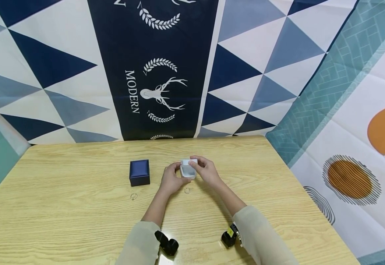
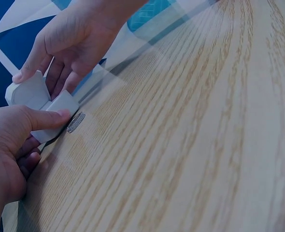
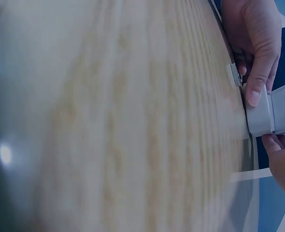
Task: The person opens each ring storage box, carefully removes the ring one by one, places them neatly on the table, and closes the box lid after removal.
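A small white ring box point(image 1: 188, 171) with its lid up stands between both hands on the wooden table. My left hand point(image 1: 172, 180) holds the box by its base, thumb along the front side, as the left wrist view shows. At the raised lid point(image 2: 29, 92), my right hand point(image 1: 208, 172) pinches with thumb and fingers. Just in front of the box lies a ring point(image 1: 187, 190), whose band looks studded in the left wrist view. The inside of the box is partly hidden by the hands.
A closed dark blue ring box point(image 1: 139, 173) stands to the left of the hands. In front of it lies a second ring point(image 1: 134, 196). Behind the wooden table point(image 1: 63, 221) hangs a patterned cloth point(image 1: 159, 73).
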Demonstrator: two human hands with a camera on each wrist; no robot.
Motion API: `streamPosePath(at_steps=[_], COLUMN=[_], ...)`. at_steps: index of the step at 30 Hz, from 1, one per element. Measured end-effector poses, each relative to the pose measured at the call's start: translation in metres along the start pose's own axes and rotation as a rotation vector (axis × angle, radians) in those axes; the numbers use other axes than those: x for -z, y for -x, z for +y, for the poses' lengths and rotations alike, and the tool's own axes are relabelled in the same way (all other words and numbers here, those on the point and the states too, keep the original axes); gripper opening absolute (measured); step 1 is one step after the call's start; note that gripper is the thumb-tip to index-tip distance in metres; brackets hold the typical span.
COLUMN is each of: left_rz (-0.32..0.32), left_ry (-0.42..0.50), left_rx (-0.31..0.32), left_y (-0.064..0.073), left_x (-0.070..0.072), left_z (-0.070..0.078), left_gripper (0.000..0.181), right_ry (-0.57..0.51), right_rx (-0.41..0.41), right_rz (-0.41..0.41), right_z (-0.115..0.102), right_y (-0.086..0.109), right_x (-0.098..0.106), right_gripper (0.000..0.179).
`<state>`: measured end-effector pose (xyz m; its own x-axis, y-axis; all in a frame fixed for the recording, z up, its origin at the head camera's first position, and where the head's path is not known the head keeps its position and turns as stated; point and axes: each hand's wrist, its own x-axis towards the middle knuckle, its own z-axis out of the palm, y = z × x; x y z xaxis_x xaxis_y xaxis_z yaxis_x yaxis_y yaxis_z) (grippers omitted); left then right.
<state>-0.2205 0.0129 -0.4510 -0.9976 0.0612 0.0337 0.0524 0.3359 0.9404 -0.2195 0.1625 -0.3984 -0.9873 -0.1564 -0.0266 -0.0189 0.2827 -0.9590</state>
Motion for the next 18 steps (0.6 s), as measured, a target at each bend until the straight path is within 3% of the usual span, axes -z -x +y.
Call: streamPosePath(at_steps=[18], left_rz=[-0.003], left_ry=[-0.009], left_rx=[0.004], left_y=[0.0021], left_x=[0.0003], left_z=[0.0028], left_gripper=[0.066], right_ry=[0.001], right_rx=[0.025], right_rz=[-0.047], right_z=[0.0005], right_y=[-0.0002], right_x=[0.0042], right_gripper=[0.044])
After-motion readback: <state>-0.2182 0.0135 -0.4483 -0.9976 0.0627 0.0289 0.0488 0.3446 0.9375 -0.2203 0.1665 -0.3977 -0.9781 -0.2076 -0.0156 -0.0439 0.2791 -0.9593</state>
